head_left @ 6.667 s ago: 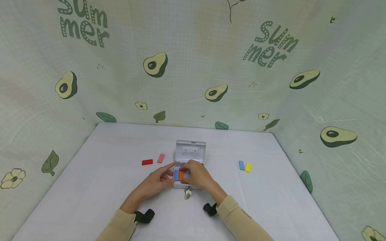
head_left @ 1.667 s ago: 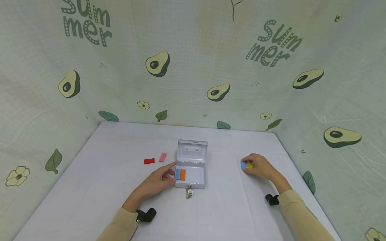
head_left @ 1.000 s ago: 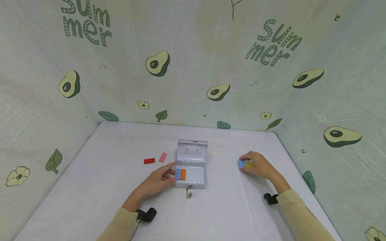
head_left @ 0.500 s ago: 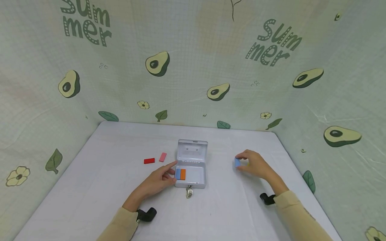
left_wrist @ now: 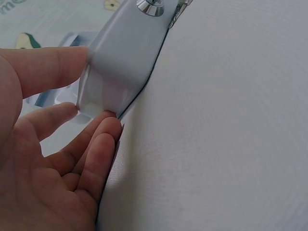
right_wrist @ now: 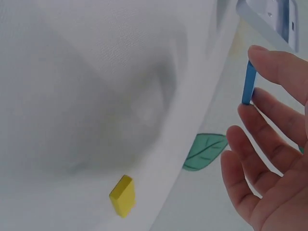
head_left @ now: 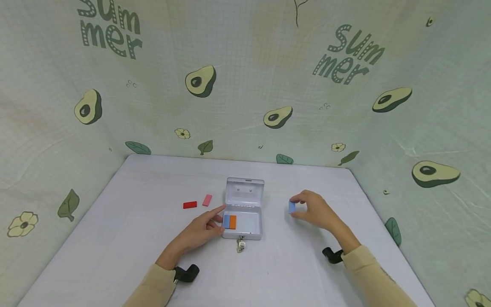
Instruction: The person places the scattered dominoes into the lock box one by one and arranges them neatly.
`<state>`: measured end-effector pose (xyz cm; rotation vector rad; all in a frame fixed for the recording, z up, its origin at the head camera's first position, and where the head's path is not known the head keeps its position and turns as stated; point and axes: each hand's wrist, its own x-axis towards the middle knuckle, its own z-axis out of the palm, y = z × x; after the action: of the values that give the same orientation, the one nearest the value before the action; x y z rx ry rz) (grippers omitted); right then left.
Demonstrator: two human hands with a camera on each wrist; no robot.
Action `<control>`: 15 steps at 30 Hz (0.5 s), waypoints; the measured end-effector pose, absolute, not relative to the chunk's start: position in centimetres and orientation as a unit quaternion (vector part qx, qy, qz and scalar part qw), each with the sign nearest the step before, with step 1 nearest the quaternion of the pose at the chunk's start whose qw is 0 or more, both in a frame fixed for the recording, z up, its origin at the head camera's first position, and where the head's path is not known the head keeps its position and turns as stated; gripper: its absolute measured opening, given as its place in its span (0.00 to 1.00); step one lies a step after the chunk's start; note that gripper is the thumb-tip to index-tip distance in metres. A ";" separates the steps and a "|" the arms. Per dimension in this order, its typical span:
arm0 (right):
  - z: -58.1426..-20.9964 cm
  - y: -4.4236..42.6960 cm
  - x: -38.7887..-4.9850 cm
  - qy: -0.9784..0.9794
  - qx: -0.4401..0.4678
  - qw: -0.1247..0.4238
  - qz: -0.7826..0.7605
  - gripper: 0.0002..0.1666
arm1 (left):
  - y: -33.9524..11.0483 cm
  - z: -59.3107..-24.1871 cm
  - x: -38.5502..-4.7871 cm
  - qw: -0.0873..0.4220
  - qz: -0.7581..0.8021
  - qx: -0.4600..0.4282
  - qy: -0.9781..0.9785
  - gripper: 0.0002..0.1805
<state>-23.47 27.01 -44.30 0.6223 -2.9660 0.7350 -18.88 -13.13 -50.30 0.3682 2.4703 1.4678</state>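
A pale metal box (head_left: 256, 221) stands with its lid (head_left: 243, 192) raised; a blue block (head_left: 226, 222) and an orange block (head_left: 232, 222) lie side by side along its left wall. My left hand (head_left: 199, 230) touches the box's left side, and in the left wrist view the fingers of this hand (left_wrist: 48, 178) rest on the box's wall (left_wrist: 115, 62). To the right of the box, my right hand (head_left: 318, 212) pinches another blue block (head_left: 292, 207) between thumb and fingertips. That block (right_wrist: 249, 83) is seen edge-on in the right wrist view.
A red block (head_left: 189, 205) and a pink block (head_left: 207, 200) lie left of the box. Behind the right hand in the head view, a yellow block (right_wrist: 123, 196) is hidden but shows in the right wrist view. A small metal lock (head_left: 241, 244) sits at the box's front.
Over the last second my right hand has moved left with the blue block, away from where the yellow block showed. Earlier it left the box. The left hand has stayed beside the box.
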 end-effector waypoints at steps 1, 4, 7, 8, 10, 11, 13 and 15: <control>-44.2 26.7 -23.4 -0.951 0.199 0.012 0.237 0.22 | -13.1 -50.3 -18.9 0.122 0.503 0.126 0.846 0.38; -44.0 25.9 -23.1 -0.950 0.200 0.011 0.238 0.22 | -13.1 -50.3 -18.9 0.122 0.502 0.125 0.847 0.38; -43.9 25.1 -22.9 -0.950 0.200 0.009 0.239 0.23 | -13.1 -50.3 -18.9 0.122 0.502 0.126 0.847 0.38; -43.9 24.8 -22.8 -0.950 0.200 0.007 0.239 0.23 | -13.2 -50.3 -18.9 0.122 0.502 0.126 0.847 0.38; -43.8 24.3 -22.7 -0.949 0.203 0.006 0.240 0.23 | -13.2 -50.3 -18.9 0.122 0.503 0.126 0.846 0.38; -43.8 24.1 -22.7 -0.949 0.203 0.006 0.240 0.23 | -13.2 -50.3 -18.9 0.122 0.503 0.126 0.846 0.38; -43.8 23.7 -22.6 -0.949 0.207 0.008 0.239 0.23 | -13.2 -50.4 -18.9 0.122 0.502 0.126 0.847 0.38; -43.8 23.3 -22.5 -0.949 0.212 0.010 0.235 0.23 | -13.2 -50.5 -18.9 0.121 0.500 0.126 0.848 0.38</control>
<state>-22.55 23.29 -43.76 0.6605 -2.9614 0.7343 -18.92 -13.18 -50.50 0.3667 2.4765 1.4610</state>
